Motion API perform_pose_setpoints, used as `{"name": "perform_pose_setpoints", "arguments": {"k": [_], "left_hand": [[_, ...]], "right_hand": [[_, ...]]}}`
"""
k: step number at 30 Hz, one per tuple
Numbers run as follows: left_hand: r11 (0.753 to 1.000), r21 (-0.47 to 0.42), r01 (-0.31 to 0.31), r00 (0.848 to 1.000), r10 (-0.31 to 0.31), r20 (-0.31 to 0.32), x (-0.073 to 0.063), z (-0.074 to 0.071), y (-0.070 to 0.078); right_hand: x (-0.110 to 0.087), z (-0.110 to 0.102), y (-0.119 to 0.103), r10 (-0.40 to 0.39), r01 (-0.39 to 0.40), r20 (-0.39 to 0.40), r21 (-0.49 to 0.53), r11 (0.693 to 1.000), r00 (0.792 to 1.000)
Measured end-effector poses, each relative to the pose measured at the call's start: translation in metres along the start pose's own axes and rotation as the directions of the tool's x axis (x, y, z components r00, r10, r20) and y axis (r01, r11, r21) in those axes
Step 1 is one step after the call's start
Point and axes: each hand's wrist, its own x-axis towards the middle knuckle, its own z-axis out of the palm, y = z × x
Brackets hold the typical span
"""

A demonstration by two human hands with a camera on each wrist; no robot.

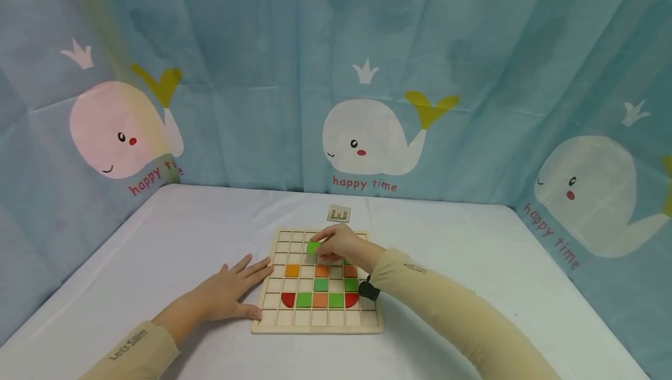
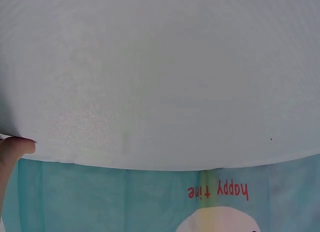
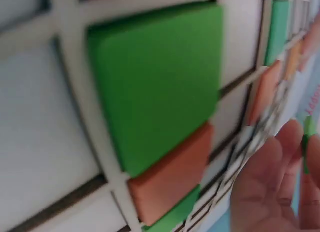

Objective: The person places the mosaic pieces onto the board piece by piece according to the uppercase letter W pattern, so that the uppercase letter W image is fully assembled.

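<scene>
A wooden grid board [image 1: 317,329] lies on the white table. My right hand [image 1: 341,243] is over its far rows and pinches a green square tile [image 1: 312,247] between thumb and fingers; the right wrist view shows the tile edge-on [image 3: 307,144]. Spread flat, my left hand [image 1: 223,291] rests at the board's left edge, fingertips and thumb touching the frame. Set in the grid are an orange tile [image 1: 292,271], salmon tiles [image 1: 320,299], green tiles [image 1: 304,300] and two rounded red tiles [image 1: 288,299]. The right hand hides part of the far rows.
Just beyond the board lies a small card [image 1: 338,213] printed with a grid pattern. A black device [image 1: 369,290] sits at the right wrist, close over the board's right edge. A blue curtain [image 1: 241,135] with whale prints hangs behind the table.
</scene>
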Motion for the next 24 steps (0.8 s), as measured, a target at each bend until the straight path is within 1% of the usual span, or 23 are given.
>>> {"name": "perform_pose_setpoints", "arguments": {"k": [4, 10, 14, 18, 24], "left_hand": [[1.0, -0.002, 0.009, 1.0, -0.009, 0.009, 0.0, 0.0, 0.0], [1.0, 0.003, 0.016, 1.0, -0.016, 0.007, 0.0, 0.0, 0.0], [1.0, 0.009, 0.005, 1.0, -0.005, -0.001, 0.0, -0.002, 0.0], [1.0, 0.012, -0.008, 1.0, 0.008, -0.005, 0.001, -0.003, 0.001], [1.0, 0.009, 0.001, 1.0, -0.001, 0.01, 0.0, -0.001, 0.0]], "right_hand": [[0.002, 0.005, -0.002, -0.024, 0.025, 0.031, -0.028, 0.999, 0.999], [0.009, 0.011, -0.005, -0.054, 0.057, 0.042, -0.064, 0.996, 0.998], [0.017, 0.014, -0.001, -0.078, 0.082, 0.041, -0.112, 0.99, 0.996], [0.02, 0.019, -0.001, -0.099, 0.105, 0.047, -0.14, 0.985, 0.994], [0.019, 0.029, -0.006, -0.087, 0.095, 0.048, -0.216, 0.972, 0.995]]}}
